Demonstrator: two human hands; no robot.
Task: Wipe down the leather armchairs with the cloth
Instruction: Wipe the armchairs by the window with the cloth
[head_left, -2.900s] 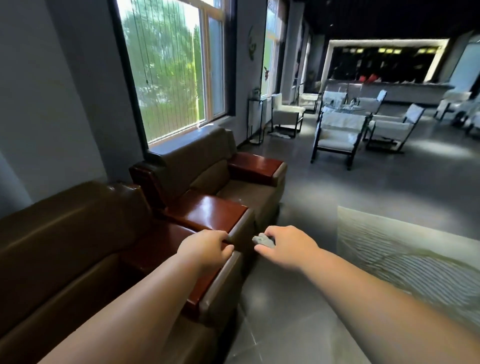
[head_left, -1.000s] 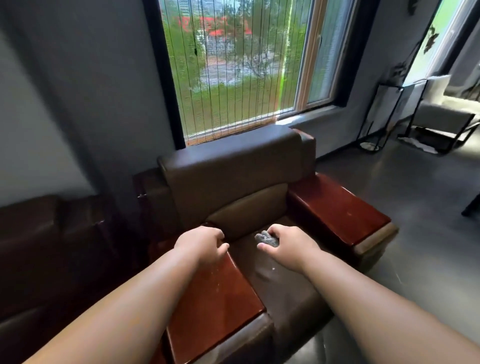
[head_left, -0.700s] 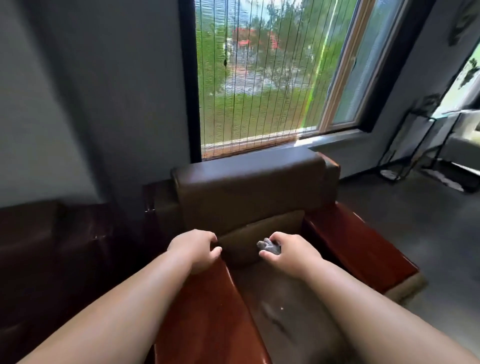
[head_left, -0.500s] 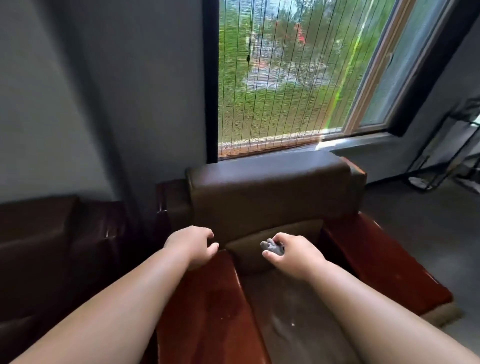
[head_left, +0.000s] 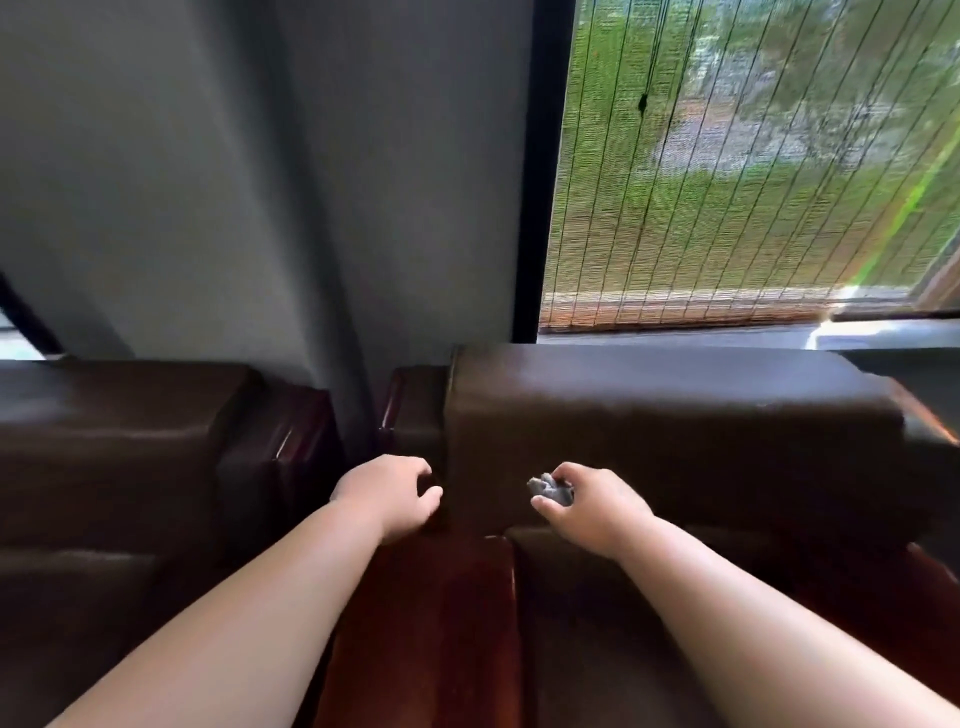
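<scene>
progress: wiping looked not yet begun on this chair; no wet streaks visible, judged early.
cloth (head_left: 550, 491): small grey wad, held just in front of the backrest (head_left: 670, 426), contact unclear.
right hand (head_left: 592, 506): fingers curled, pinching the cloth.
left hand (head_left: 387, 496): fingers loosely curled, nothing held, at 12 o'clock end of the armrest (head_left: 431, 623).
left to do: backrest, seat (head_left: 587, 634), armrests, plus second chair (head_left: 119, 457) at 9 o'clock.
surroundings: wall (head_left: 234, 182) at 11 o'clock, blind (head_left: 753, 171) at 1 o'clock.
obstacles: none on the leather; tight gap between chairs may be awkward.
</scene>
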